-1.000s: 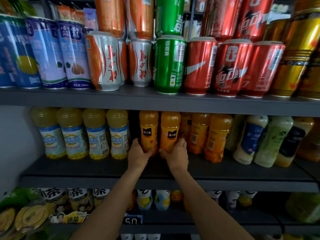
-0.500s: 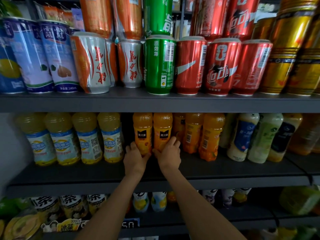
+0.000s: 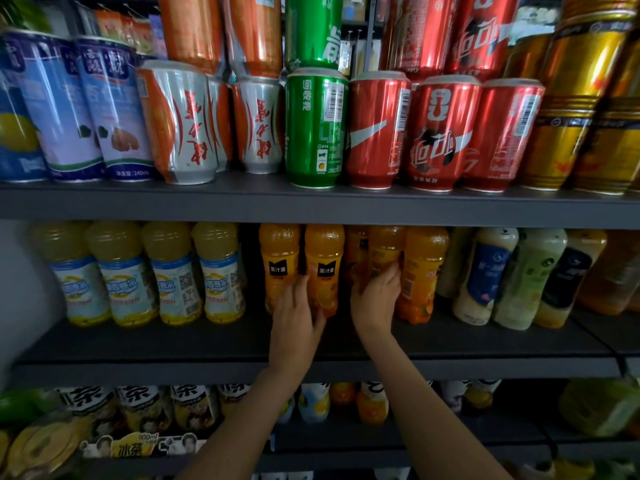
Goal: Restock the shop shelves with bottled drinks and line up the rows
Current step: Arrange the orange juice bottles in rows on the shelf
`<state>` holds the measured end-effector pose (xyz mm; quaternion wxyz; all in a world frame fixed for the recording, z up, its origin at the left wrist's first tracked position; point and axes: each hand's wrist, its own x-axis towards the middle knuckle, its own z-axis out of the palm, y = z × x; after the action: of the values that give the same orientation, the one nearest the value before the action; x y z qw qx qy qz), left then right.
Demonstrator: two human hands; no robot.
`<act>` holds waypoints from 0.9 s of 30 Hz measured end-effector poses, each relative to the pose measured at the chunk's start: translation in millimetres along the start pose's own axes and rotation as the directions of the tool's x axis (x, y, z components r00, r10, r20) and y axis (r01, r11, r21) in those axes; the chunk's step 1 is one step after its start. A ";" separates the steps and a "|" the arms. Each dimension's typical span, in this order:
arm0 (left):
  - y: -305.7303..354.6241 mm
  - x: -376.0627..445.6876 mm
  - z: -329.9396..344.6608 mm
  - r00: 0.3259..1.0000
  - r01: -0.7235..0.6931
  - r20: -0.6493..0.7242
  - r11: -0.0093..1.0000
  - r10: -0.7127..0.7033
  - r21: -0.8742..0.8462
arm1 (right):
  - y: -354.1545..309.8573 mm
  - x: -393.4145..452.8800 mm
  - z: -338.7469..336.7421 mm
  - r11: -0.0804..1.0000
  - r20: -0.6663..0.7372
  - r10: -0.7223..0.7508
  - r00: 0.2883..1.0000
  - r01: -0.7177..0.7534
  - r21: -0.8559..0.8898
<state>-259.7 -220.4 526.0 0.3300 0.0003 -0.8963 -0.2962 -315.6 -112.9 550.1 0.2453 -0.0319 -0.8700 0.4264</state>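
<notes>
Orange plastic juice bottles point(image 3: 323, 268) stand in rows at the middle of the dark grey metal shelf point(image 3: 207, 344), between yellow drink bottles point(image 3: 173, 271) and pale milky bottles point(image 3: 485, 271). Left hand point(image 3: 294, 317) wraps the base of a front black-labelled bottle. Right hand point(image 3: 375, 297) clasps a bottle further back. Risk, in my judgement: shifting either bottle could topple its close-packed neighbours; the front bottle could slide toward the shelf's edge.

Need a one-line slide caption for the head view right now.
Both hands work the orange juice bottles on the middle shelf: left hand, right hand.
</notes>
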 end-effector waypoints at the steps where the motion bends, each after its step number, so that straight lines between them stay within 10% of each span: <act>1: 1.5 2.6 0.4 1.000 0.013 0.025 1.000 -0.013 -0.004 | -2.1 5.5 2.3 0.999 0.005 0.051 0.999 -0.051 0.016; 8: 3.3 10.4 0.3 0.993 0.078 0.084 0.997 -0.078 0.008 | -9.8 25.6 12.5 0.949 -0.032 0.306 0.951 -0.303 0.091; 20: 12.7 19.6 18.5 0.986 0.151 0.045 0.968 -0.163 0.202 | -0.6 1.8 8.5 0.975 -0.077 0.151 0.986 -0.161 -0.154; 27: 10.2 19.8 17.5 0.989 0.125 0.049 0.964 -0.141 0.237 | 7.6 -4.5 3.9 0.981 0.054 0.036 0.998 -0.046 0.188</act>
<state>-283.5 -206.7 532.5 0.2777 0.0895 -0.9330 -0.2104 -314.6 -112.1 540.4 0.2162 -0.0156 -0.8306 0.5129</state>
